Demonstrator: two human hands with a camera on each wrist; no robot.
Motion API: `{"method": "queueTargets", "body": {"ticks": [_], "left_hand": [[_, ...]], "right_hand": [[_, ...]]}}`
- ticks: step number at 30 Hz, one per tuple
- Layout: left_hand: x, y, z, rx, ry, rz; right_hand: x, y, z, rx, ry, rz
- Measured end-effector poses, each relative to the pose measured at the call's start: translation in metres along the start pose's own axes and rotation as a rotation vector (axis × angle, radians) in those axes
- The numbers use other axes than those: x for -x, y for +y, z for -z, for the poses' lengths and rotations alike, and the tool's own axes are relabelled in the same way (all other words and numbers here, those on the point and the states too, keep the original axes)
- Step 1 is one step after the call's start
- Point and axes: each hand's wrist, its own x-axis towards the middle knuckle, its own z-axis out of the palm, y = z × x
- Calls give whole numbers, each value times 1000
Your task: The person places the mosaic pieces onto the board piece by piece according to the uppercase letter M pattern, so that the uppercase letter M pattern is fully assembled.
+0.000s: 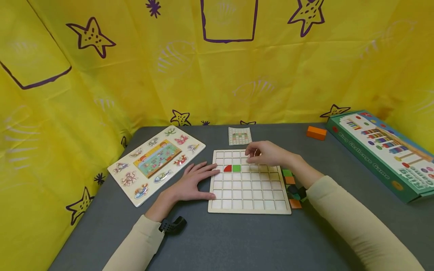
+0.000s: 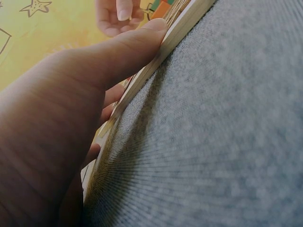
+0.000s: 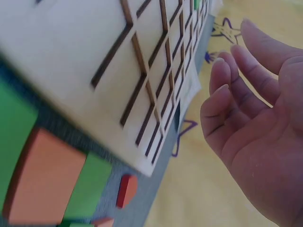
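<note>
A pale wooden grid board (image 1: 249, 195) lies on the dark table. In its upper left part, a red quarter-round piece (image 1: 228, 168) sits beside a green square piece (image 1: 236, 168). My left hand (image 1: 191, 183) rests at the board's left side with fingers spread, and the left wrist view has the thumb (image 2: 135, 45) on the wooden edge. Over the board's upper right part is my right hand (image 1: 266, 154). Its fingers are loosely bent, and the right wrist view shows thumb and fingertips apart with nothing between them.
Green and orange pieces (image 1: 289, 180) lie along the board's right side, partly hidden by the right wrist. A small pattern card (image 1: 239, 140) is behind the board. At left lies a sea-animal puzzle (image 1: 135, 198); an orange block (image 1: 316, 133) and a green game box (image 1: 369, 160) are at right.
</note>
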Motion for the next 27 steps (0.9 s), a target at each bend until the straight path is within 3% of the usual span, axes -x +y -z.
{"method": "queueTargets", "body": {"ticks": [16,27], "left_hand": [[2,-1,2,-5,4,21],[1,-1,1,-11,6,-9]], "right_hand": [[26,21,19,30,51,-28],[55,31,26,76,72,-5]]}}
